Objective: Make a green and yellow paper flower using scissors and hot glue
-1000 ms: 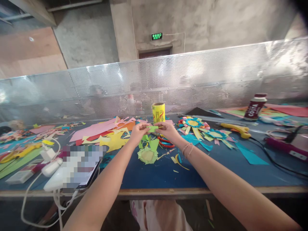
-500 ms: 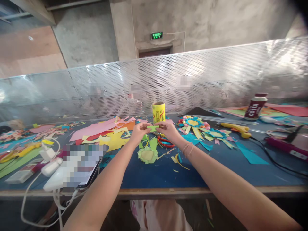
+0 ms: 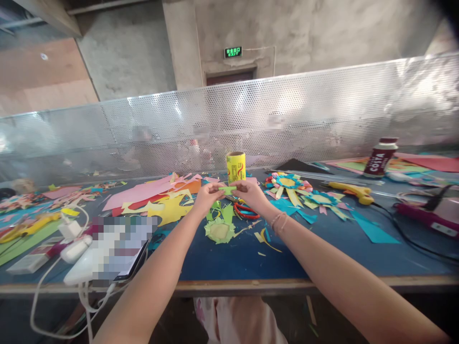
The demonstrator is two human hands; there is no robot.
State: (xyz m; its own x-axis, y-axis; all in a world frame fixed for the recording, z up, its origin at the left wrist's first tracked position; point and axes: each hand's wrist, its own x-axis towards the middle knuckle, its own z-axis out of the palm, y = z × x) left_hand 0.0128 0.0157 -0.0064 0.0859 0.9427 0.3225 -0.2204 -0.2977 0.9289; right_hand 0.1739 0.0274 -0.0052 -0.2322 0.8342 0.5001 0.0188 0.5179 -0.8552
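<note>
A small light-green paper strip (image 3: 228,190) is pinched between both hands above the middle of the table. My left hand (image 3: 210,195) grips its left end with thumb and fingertips. At its right end, my right hand (image 3: 250,193) holds it in the same way. Below the hands lies a green paper flower (image 3: 219,231) with a pale round centre and green paper tails. Red-handled scissors (image 3: 246,211) rest just behind it, partly hidden by my right hand. A yellow roll (image 3: 236,167) stands upright beyond my fingers.
Paper sheets (image 3: 139,192) and scraps spread left. Finished-looking paper flowers (image 3: 287,182), a yellow glue gun (image 3: 351,192) with its cord, and a dark red bottle (image 3: 380,157) are right. A phone (image 3: 125,248) with white cables lies near the front left. A perforated metal screen (image 3: 229,124) borders the back.
The green strip looks slightly narrower and flatter between my fingers. Both hands stay in nearly the same place.
</note>
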